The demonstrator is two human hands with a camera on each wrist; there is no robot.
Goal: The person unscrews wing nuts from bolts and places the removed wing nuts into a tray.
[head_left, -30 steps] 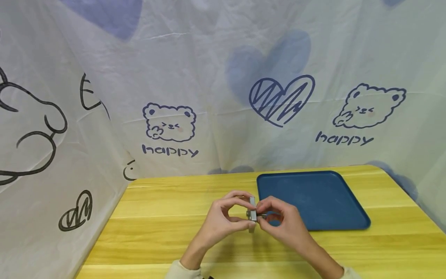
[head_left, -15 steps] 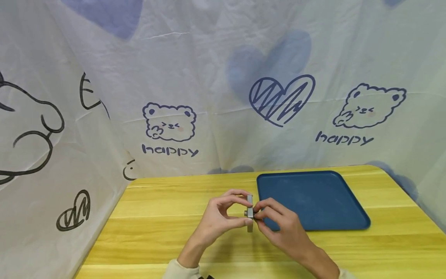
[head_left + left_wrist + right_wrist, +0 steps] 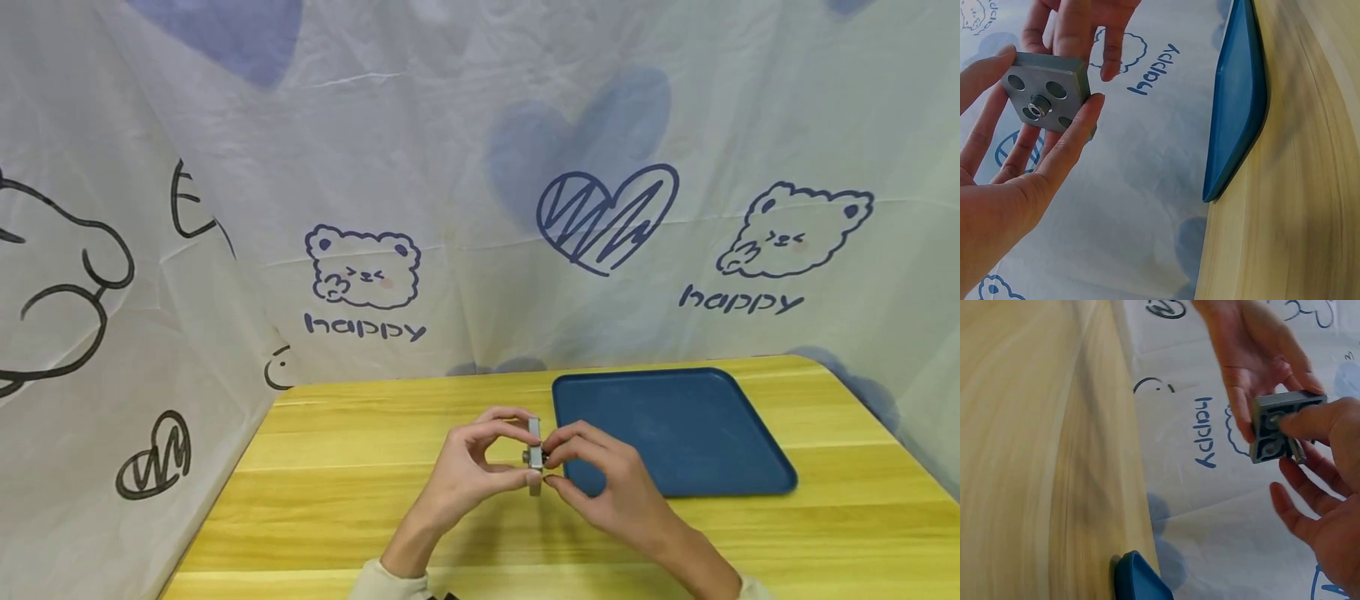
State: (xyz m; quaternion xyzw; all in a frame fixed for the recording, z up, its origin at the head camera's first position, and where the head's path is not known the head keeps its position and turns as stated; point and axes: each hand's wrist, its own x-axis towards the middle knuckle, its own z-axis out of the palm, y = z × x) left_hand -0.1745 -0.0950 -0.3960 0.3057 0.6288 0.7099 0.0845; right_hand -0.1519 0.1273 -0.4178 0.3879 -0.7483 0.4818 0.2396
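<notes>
My left hand (image 3: 457, 475) grips a square grey metal plate (image 3: 1044, 81) by its edges, fingertips above and thumb below. The plate stands on edge, raised off the table. Round holes sit near its corners, and a bolt (image 3: 1037, 106) goes through the middle. In the right wrist view, the plate's other face shows dark hollows, and the bolt's shaft (image 3: 1298, 452) sticks out there. My right hand (image 3: 611, 479) is at that face, with thumb and fingertips bent around the shaft, which they partly hide.
A blue rectangular tray (image 3: 675, 433) lies on the wood-patterned table (image 3: 337, 467), behind and to the right of the hands. A white printed cloth (image 3: 465, 167) hangs along the back and left side.
Both hands and the plate have shifted slightly left. My right fingers have moved in around the shaft, changing their hold, and the thumb now sits a little apart from the index finger.
</notes>
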